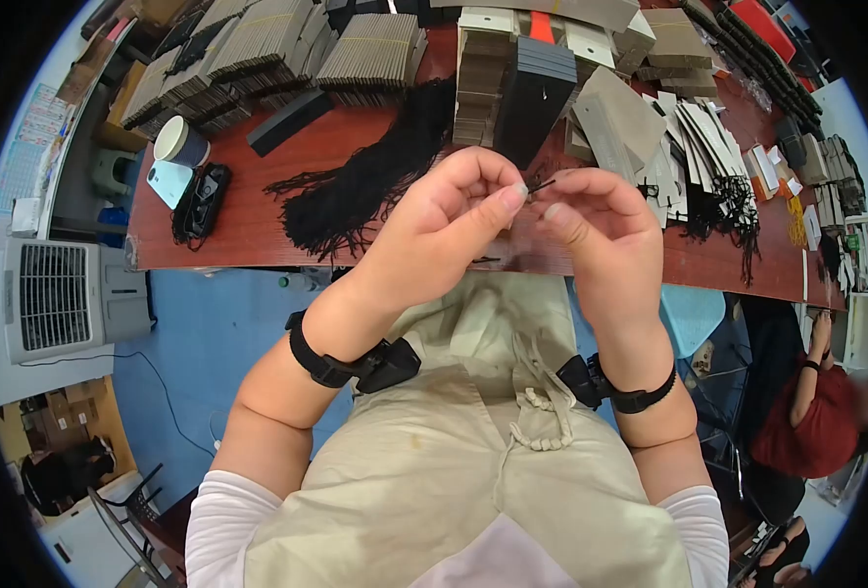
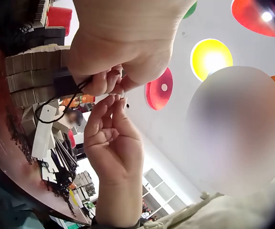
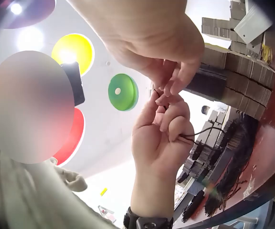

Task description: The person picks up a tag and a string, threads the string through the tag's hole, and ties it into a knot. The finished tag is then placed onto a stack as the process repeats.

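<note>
While both hands are up over the front edge of the red tabletop (image 1: pixel 248 230), near its middle, a thin black cord (image 1: pixel 544 186) is between their fingertips. The left hand (image 1: pixel 449 220) pinches the cord with its thumb and first finger, and a loop of it hangs out behind those fingers (the two wrist views show that loop best). The right hand (image 1: pixel 610 230) has bent fingers right by the end of the cord, with the tips close together, but I cannot tell if they pinch it too.

A big messy bundle of black cords (image 1: pixel 361 186) lies left of the hands, and its loose ends reach toward the front edge. By the left edge there is a paper cup (image 1: pixel 181 143), with a pale blue phone (image 1: pixel 168 180) just beside it. A long black box (image 1: pixel 289 122) lies between the cup and the bundle. A tall black stack (image 1: pixel 535 93) stands past the hands, toward the back edge. Piles of gray cardboard (image 1: pixel 370 54) are at the back left. White strips with black cords (image 1: pixel 703 147) lie toward the right edge.
</note>
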A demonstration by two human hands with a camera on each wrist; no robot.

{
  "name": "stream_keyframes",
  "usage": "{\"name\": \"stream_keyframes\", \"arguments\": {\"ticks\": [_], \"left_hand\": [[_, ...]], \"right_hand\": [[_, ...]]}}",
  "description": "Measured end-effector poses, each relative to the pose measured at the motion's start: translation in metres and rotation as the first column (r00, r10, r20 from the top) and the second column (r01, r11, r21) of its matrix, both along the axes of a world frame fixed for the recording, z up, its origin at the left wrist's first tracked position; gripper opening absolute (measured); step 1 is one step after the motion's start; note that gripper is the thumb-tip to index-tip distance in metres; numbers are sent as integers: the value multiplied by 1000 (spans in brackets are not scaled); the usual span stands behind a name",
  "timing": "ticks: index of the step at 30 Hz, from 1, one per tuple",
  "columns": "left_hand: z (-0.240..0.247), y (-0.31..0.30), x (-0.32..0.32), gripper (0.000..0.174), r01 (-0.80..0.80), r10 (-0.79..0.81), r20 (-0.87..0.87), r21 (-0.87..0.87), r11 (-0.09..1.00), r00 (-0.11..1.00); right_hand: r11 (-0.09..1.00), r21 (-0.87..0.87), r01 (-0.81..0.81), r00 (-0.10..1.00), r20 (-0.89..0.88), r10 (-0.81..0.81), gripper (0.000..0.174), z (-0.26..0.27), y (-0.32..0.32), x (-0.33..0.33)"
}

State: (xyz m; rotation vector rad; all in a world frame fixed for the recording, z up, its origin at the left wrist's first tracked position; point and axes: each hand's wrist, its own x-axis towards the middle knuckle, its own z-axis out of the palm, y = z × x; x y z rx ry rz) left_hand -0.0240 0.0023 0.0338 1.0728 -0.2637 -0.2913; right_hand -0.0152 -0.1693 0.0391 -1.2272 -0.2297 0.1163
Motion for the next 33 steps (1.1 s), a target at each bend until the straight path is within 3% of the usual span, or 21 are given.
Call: {"name": "stream_keyframes", "arguments": {"ticks": [5,13,18,21,26,29,33], "left_hand": [[-3,2,2,14,32,-32,-15,-6,999,999],[1,1,6,12,38,-38,-52,-2,999,998],[-2,8,9,11,43,-30,-84,150,988,996],[-2,3,8,11,43,-41,-55,32,999,998],[-5,4,9,11,18,-17,-27,29,999,999],[-9,4,5,12,20,-19,-62,18,1000,998],[-10,5,6,12,14,-13,-44,15,1000,999]], "right_hand": [[994,58,-94,991,-93,99,17,-3,-2,7],[998,-26,-55,995,-83,52,14,-6,-3,14],[996,-40,-79,996,-45,77,14,-5,-1,16],[992,-25,-122,991,-55,120,14,-7,-2,19],[987,-26,-161,987,13,162,15,-13,-3,21],[984,64,-169,981,-80,174,17,-11,-2,19],[982,42,-184,983,-10,184,18,-22,-4,18]]}}
